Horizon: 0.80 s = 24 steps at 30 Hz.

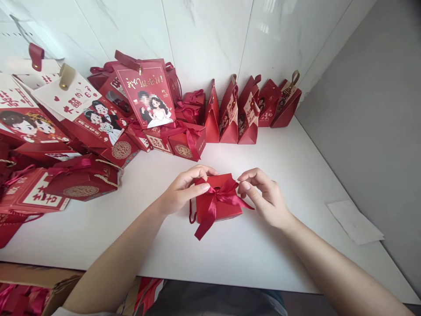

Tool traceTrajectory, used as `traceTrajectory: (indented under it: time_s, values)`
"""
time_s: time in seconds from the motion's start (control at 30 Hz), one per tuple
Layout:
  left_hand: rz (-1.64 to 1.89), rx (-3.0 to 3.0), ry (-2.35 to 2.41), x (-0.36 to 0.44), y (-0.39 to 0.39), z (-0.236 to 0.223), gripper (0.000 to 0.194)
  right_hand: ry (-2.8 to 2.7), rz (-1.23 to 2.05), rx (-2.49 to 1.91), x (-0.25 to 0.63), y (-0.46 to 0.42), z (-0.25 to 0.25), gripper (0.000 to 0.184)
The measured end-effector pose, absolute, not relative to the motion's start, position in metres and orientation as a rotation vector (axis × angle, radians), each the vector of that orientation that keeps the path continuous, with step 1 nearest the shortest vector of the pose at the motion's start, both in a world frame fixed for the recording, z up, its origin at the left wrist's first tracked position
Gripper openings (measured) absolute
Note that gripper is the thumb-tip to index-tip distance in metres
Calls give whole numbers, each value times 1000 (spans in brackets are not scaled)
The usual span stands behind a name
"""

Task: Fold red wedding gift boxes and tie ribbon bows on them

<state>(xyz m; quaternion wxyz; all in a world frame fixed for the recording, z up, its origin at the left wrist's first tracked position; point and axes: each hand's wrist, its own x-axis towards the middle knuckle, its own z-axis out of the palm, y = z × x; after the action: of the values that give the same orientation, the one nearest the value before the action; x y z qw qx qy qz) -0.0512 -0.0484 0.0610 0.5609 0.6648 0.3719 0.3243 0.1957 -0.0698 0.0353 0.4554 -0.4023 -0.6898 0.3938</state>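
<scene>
A small red gift box (pixel 226 214) sits on the white table in front of me, with a shiny dark-red ribbon bow (pixel 219 195) tied across its top. Two ribbon tails hang from the knot, one toward me and one to the right. My left hand (pixel 187 186) grips the bow's left loop, its thumb on top and fingers around the box's far left edge. At the right loop, my right hand (pixel 261 193) has thumb and forefinger pinched at the ribbon's edge. A twisted red cord (pixel 191 213) loops out beside the box's left side.
Red boxes with ribbons (pixel 187 140) and printed wedding gift bags (pixel 146 94) crowd the left and back. Several triangular red boxes (pixel 229 118) line the tiled wall. A white paper sheet (pixel 355 221) lies right; a cardboard carton (pixel 39 276) stands below the front edge.
</scene>
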Motion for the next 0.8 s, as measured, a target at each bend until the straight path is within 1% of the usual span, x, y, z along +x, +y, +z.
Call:
traceTrajectory:
  time_s: [0.07,0.13,0.17,0.23,0.3,0.4,0.53,0.6,0.7,0.73,0.8]
  values:
    - [865,1666,953,-49,-52,63,20,-1731,986,-966,196,-71,36,10]
    - [1019,1851,1130,-46,-58,71,28,-1753,973,-944,196,-74,37,13]
    - [1066,1967,1235,-45,-62,76,27,-1758,967,-931,196,-74,37,14]
    - [1014,2194,1395,-42,-71,88,26,-1762,970,-919,196,-75,36,18]
    - [875,2339,1469,-40,-79,96,30,-1754,989,-937,195,-75,35,20]
    - [732,2445,1455,-39,-84,99,25,-1739,980,-985,195,-72,36,23]
    - [714,2497,1338,-40,-82,94,4,-1826,862,-957,195,-68,37,24]
    - [758,2545,1304,-42,-80,93,5,-1858,859,-936,194,-68,38,29]
    - [768,2679,1208,-47,-77,92,7,-1823,995,-938,193,-69,37,45]
    - [760,2717,1163,-49,-76,92,6,-1800,1052,-935,193,-69,37,48]
    - [748,2759,1079,-52,-74,92,6,-1754,1132,-914,193,-69,36,48]
